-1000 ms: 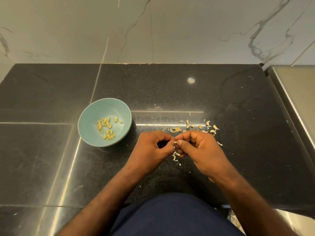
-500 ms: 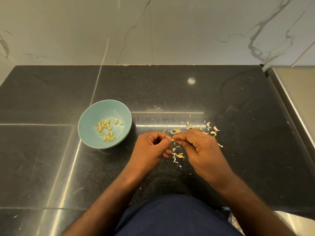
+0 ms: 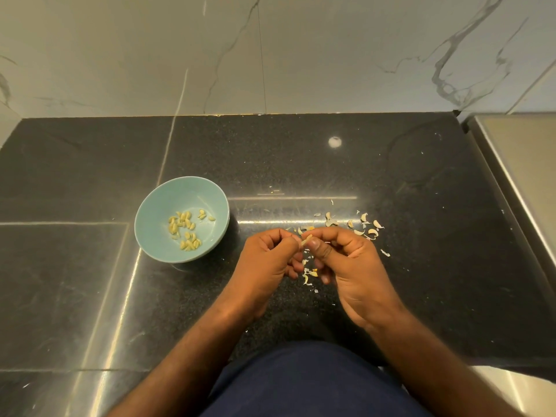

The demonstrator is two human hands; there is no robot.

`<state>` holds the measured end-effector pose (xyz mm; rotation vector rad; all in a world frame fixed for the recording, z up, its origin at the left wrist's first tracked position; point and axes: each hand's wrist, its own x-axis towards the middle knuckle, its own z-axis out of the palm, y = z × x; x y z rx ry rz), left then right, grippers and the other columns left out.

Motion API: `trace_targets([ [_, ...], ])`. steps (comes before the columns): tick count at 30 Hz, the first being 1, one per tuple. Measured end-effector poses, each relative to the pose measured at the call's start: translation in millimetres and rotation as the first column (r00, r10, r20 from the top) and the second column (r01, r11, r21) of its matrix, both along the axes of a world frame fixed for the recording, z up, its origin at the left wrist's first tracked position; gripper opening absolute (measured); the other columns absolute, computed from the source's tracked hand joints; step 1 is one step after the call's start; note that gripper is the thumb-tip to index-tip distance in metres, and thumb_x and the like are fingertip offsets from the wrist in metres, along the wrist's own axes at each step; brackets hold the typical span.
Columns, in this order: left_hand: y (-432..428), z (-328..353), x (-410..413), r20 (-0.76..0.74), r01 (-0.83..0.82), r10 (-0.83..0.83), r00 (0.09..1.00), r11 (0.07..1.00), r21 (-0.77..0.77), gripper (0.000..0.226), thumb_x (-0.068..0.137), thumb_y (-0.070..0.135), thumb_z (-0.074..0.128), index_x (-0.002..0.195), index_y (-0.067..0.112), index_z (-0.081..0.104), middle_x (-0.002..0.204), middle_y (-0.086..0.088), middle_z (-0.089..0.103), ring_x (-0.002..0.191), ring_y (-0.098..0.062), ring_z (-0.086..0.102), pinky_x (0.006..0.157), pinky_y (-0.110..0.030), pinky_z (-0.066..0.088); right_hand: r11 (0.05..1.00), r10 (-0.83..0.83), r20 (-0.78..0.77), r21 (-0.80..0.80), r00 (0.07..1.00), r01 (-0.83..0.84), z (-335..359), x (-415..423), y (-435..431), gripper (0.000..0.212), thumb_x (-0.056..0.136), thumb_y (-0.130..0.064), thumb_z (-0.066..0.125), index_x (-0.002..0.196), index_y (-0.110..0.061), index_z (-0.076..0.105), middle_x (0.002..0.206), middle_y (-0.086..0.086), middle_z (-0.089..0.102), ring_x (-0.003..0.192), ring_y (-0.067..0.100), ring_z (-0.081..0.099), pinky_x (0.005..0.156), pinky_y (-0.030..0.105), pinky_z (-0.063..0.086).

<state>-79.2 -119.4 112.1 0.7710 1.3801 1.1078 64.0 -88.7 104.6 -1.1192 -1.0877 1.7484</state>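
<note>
I am holding both hands close together over the black countertop (image 3: 421, 176), knuckles up and fingers curled in. My left hand (image 3: 267, 260) is pinching one end of a small pale seed (image 3: 305, 240) between thumb and forefinger, and its other fingers are folding loosely toward the palm. My right hand (image 3: 349, 266) is meeting it from three o'clock, its thumb pressing against the same seed and its forefinger hooking over from above, so the seed is sitting right between the two thumb tips, lifted off the stone. Whether it is splitting open I cannot tell, since it is too small to read.

Directly below my fingers, at six o'clock from the seed, a few crumbs of husk (image 3: 310, 273) are lying on the stone. More shell scraps (image 3: 364, 225) are lying scattered at one to two o'clock, just beyond my right knuckles. Out at ten o'clock from my left hand, apart from it, a pale blue bowl (image 3: 156, 230) is holding a small heap of yellowish kernels (image 3: 185, 230)
</note>
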Motion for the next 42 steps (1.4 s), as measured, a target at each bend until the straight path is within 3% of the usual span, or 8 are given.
trace_targets([
  [6, 0, -2, 0, -0.144, -0.055, 0.054, 0.988, 0.998, -0.004, 0.025, 0.096, 0.003, 0.046, 0.075, 0.007, 0.06, 0.063, -0.001, 0.061, 0.06, -0.014, 0.056, 0.051, -0.022, 0.044, 0.996, -0.031, -0.14, -0.089, 0.99, 0.018, 6, 2, 8, 0.015, 0.082, -0.016, 0.065, 0.093, -0.011, 0.072, 0.084, 0.0, 0.07, 0.059, 0.007, 0.053, 0.047, 0.019, 0.04],
  [11, -1, -4, -4, -0.302, -0.05, 0.062, 0.951, 0.998, 0.048, 0.031, 0.099, 0.014, 0.049, 0.071, 0.008, 0.059, 0.064, -0.002, 0.063, 0.058, -0.01, 0.056, 0.054, -0.021, 0.043, 0.999, -0.008, -0.051, -0.043, 0.999, 0.006, 5, 5, 9, 0.021, 0.081, -0.018, 0.064, 0.098, -0.01, 0.072, 0.09, 0.004, 0.074, 0.062, 0.01, 0.057, 0.05, 0.021, 0.044],
  [15, 0, -13, -7, -0.471, 0.003, 0.053, 0.881, 0.993, 0.119, 0.008, 0.095, 0.019, 0.064, 0.087, 0.018, 0.067, 0.078, 0.005, 0.068, 0.071, -0.002, 0.061, 0.067, -0.016, 0.049, 1.0, 0.003, 0.035, 0.017, 0.999, -0.004, 1, 6, 8, 0.014, 0.091, -0.006, 0.062, 0.102, -0.006, 0.07, 0.09, 0.008, 0.076, 0.064, 0.014, 0.061, 0.052, 0.022, 0.048],
  [18, -1, -13, -7, -0.516, -0.025, 0.111, 0.85, 0.985, 0.171, 0.015, 0.094, 0.01, 0.062, 0.098, 0.023, 0.069, 0.088, 0.012, 0.07, 0.087, -0.002, 0.065, 0.078, -0.014, 0.048, 1.0, -0.004, 0.076, 0.031, 0.997, 0.002, 2, 7, 9, 0.012, 0.093, -0.002, 0.061, 0.1, -0.006, 0.07, 0.09, 0.007, 0.076, 0.065, 0.014, 0.064, 0.052, 0.022, 0.049],
  [21, -1, -8, -8, -0.511, 0.003, 0.12, 0.851, 0.973, 0.233, 0.011, 0.093, 0.017, 0.067, 0.1, 0.022, 0.072, 0.088, 0.012, 0.073, 0.089, -0.005, 0.068, 0.081, -0.02, 0.053, 1.0, -0.015, 0.086, 0.025, 0.996, 0.013, 2, 7, 10, 0.011, 0.092, -0.006, 0.065, 0.099, -0.009, 0.072, 0.09, 0.006, 0.075, 0.071, 0.017, 0.066, 0.055, 0.023, 0.051],
  [25, -2, -1, -7, -0.465, 0.046, 0.072, 0.882, 0.97, 0.239, 0.009, 0.091, 0.026, 0.068, 0.098, 0.025, 0.075, 0.085, 0.011, 0.073, 0.082, -0.006, 0.069, 0.075, -0.023, 0.057, 0.998, -0.014, 0.129, 0.066, 0.992, 0.006, 0, 6, 8, 0.012, 0.09, -0.01, 0.067, 0.098, -0.016, 0.074, 0.087, 0.004, 0.074, 0.077, 0.017, 0.068, 0.062, 0.026, 0.054],
  [32, -1, 0, -5, -0.302, 0.036, 0.016, 0.953, 0.986, 0.164, 0.01, 0.092, 0.017, 0.068, 0.097, 0.015, 0.076, 0.082, 0.001, 0.075, 0.077, -0.01, 0.07, 0.069, -0.023, 0.056, 0.939, 0.004, 0.329, 0.322, 0.944, -0.116, 2, 8, 5, 0.019, 0.094, -0.01, 0.065, 0.102, -0.024, 0.075, 0.09, -0.008, 0.075, 0.085, 0.013, 0.07, 0.073, 0.026, 0.058],
  [42, 0, -1, -6, -0.154, 0.002, 0.017, 0.988, 0.993, 0.122, 0.01, 0.092, 0.009, 0.065, 0.092, 0.004, 0.075, 0.077, -0.006, 0.074, 0.073, -0.012, 0.069, 0.068, -0.022, 0.055, 0.886, -0.007, 0.348, 0.436, 0.937, -0.156, 5, 6, 2, 0.018, 0.092, -0.006, 0.067, 0.101, -0.02, 0.074, 0.089, -0.014, 0.074, 0.088, 0.008, 0.071, 0.076, 0.018, 0.055],
])
